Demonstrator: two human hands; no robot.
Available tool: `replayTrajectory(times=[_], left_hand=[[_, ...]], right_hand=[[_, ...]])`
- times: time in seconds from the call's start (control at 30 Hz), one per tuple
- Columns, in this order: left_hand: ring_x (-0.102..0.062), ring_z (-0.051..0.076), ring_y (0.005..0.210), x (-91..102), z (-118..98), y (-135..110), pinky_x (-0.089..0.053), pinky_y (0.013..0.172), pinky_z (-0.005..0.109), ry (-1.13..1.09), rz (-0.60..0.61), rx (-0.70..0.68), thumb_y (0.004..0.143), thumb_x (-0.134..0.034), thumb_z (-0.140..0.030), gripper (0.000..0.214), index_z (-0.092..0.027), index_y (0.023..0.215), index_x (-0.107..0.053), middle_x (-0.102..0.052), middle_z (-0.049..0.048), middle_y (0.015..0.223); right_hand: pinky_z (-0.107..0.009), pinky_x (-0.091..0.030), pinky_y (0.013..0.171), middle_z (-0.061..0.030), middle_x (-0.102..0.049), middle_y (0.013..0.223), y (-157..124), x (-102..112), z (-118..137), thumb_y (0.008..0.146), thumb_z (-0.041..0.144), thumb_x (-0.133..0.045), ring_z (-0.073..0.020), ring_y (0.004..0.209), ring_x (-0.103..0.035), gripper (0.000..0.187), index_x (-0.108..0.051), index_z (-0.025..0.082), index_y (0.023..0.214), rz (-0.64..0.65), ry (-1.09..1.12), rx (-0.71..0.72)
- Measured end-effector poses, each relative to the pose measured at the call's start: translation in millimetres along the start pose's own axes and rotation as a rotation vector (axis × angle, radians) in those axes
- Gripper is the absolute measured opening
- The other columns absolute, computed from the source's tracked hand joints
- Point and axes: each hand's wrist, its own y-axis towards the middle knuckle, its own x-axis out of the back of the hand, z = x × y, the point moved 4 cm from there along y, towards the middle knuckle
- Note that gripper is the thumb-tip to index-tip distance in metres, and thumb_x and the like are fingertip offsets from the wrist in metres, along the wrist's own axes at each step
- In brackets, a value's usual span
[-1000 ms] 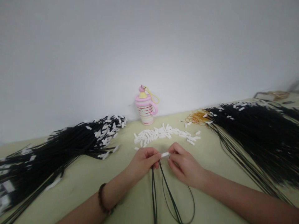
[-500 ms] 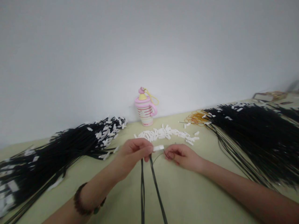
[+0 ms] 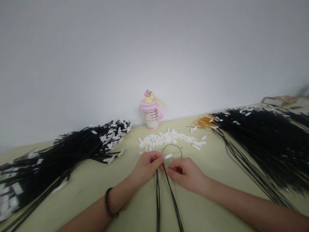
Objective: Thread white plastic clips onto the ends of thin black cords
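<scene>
My left hand [image 3: 147, 165] pinches a small white clip [image 3: 168, 156] that sits on black cords [image 3: 158, 199] running down toward me. My right hand [image 3: 184, 174] is closed beside it, fingers pinching a thin black cord end [image 3: 172, 146] that arcs in a loop above the clip. Both hands rest low over the pale green table [image 3: 212, 161], almost touching. A loose heap of white clips [image 3: 166, 139] lies just beyond the hands.
A bundle of black cords with white clips [image 3: 72, 151] spreads on the left. A bigger black cord bundle [image 3: 265, 141] covers the right. A pink striped cup-shaped toy [image 3: 151, 111] stands by the wall, with orange rubber bands [image 3: 202, 121] to its right.
The hands came back together after parting. The cord end now forms a loop above the clip, and my right hand moved left next to the clip.
</scene>
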Motion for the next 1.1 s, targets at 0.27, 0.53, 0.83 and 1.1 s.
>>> replayTrajectory(times=[0.27, 0.53, 0.83, 1.1], left_hand=[[-0.047, 0.009, 0.055, -5.6, -1, 2, -0.036, 0.053, 0.019, -0.035, 0.004, -0.025, 0.074, -0.050, -0.034, 0.024, -0.011, 0.069, -0.058, -0.054, -0.0006, 0.057], [-0.047, 0.009, 0.055, -5.8, -3, 0, -0.035, 0.053, 0.018, -0.035, 0.019, -0.018, 0.074, -0.051, -0.032, 0.023, -0.011, 0.067, -0.057, -0.053, -0.0011, 0.056], [-0.040, 0.008, 0.049, -4.9, -2, 2, -0.029, 0.048, 0.019, -0.008, 0.012, 0.025, 0.073, -0.051, -0.035, 0.026, -0.012, 0.063, -0.055, -0.050, -0.0019, 0.052], [-0.035, 0.007, 0.046, 5.0, 3, 2, -0.024, 0.044, 0.019, -0.056, -0.077, 0.144, 0.071, -0.051, -0.040, 0.030, -0.012, 0.060, -0.052, -0.044, -0.0028, 0.050]], right_hand=[[-0.014, -0.023, 0.047, 0.0023, -0.047, 0.057, 9, -10, -6, 0.080, 0.033, -0.039, -0.0036, 0.051, -0.037, 0.027, -0.053, 0.015, 0.067, -0.056, 0.054, -0.081], [-0.015, -0.025, 0.048, 0.0016, -0.048, 0.057, 9, -7, -2, 0.080, 0.029, -0.036, -0.0044, 0.052, -0.039, 0.025, -0.054, 0.016, 0.069, -0.062, 0.014, -0.080], [-0.014, -0.031, 0.048, 0.0010, -0.052, 0.058, 10, -2, 0, 0.070, 0.015, -0.044, -0.0037, 0.050, -0.043, 0.011, -0.054, 0.013, 0.073, 0.027, 0.328, -0.123], [-0.011, -0.017, 0.032, 0.0070, -0.041, 0.045, 13, 76, -3, 0.062, 0.014, -0.048, 0.0014, 0.030, -0.025, 0.007, -0.051, 0.013, 0.068, 0.046, 1.392, -0.359]])
